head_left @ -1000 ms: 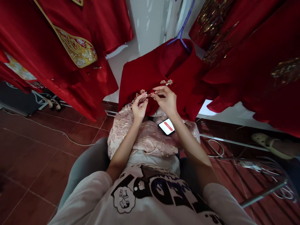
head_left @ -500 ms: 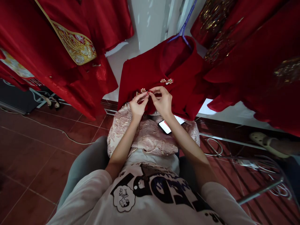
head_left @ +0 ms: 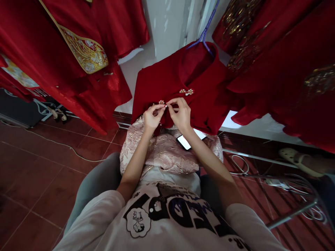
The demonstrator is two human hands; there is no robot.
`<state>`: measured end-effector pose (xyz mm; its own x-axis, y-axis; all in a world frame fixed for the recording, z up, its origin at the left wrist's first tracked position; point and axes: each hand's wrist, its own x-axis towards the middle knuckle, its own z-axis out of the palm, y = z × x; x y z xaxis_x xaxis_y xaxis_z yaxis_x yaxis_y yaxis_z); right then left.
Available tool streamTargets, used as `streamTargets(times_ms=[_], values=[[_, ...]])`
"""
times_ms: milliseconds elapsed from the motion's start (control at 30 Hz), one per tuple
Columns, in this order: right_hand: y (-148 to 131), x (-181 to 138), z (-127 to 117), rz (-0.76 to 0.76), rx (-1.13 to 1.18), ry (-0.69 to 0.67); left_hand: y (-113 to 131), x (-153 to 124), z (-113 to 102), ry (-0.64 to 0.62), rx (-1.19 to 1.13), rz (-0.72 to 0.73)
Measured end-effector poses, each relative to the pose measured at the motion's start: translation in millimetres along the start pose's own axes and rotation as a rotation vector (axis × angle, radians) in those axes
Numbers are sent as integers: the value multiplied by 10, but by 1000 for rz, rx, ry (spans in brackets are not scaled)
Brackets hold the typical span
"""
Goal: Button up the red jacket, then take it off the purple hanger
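Note:
A red garment [head_left: 157, 82] hangs in front of me from a purple hanger [head_left: 204, 35], its lower front spread over my lap. My left hand [head_left: 152, 118] is closed in a pinch at its front opening. Opposite it, my right hand [head_left: 180, 113] pinches too, and the fingertips of both nearly meet around a small pearl clasp [head_left: 166, 106], mostly hidden by them. Just above the left fingers shows a flower-shaped pearl ornament [head_left: 161, 102]. Higher on the front sits a fastened pearl flower clasp [head_left: 186, 92].
Pink brocade cloth [head_left: 170, 157] covers my lap, with a lit phone [head_left: 184, 142] on it below my right wrist. Red embroidered garments [head_left: 104, 31] hang on both sides. At the right are a metal rack [head_left: 290, 214], white cables [head_left: 239, 164] and another person's clog [head_left: 295, 158].
Both hands have shifted very slightly, still pinching at the same spot. More of the flower ornament above the left fingers shows.

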<state>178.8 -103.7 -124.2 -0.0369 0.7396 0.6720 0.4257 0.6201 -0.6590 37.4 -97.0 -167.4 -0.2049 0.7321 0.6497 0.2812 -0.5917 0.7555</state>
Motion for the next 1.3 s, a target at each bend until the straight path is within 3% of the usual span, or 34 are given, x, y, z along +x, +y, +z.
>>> streamTargets(times_ms=[133, 300, 500, 567, 667, 767, 933, 1300], values=[[40, -60, -104, 62, 61, -95, -11, -110, 84, -26, -36, -40], [125, -210, -472, 171, 45, -249, 25, -562, 304, 33, 74, -13], [181, -153, -862, 208, -115, -425, -221, -875, 304, -181, 275, 38], [187, -129, -919, 217, -189, -481, -277, -882, 268, -176, 319, 52], [220, -137, -923, 250, -281, -592, -297, -875, 238, -5, 410, 46], [283, -173, -857, 279, -353, -651, -311, -873, 237, 127, 470, -54], [382, -213, -740, 216, -484, -654, -370, -874, 254, 94, 527, -181], [322, -209, -720, 262, -420, -653, -350, -881, 236, 133, 190, -248]])
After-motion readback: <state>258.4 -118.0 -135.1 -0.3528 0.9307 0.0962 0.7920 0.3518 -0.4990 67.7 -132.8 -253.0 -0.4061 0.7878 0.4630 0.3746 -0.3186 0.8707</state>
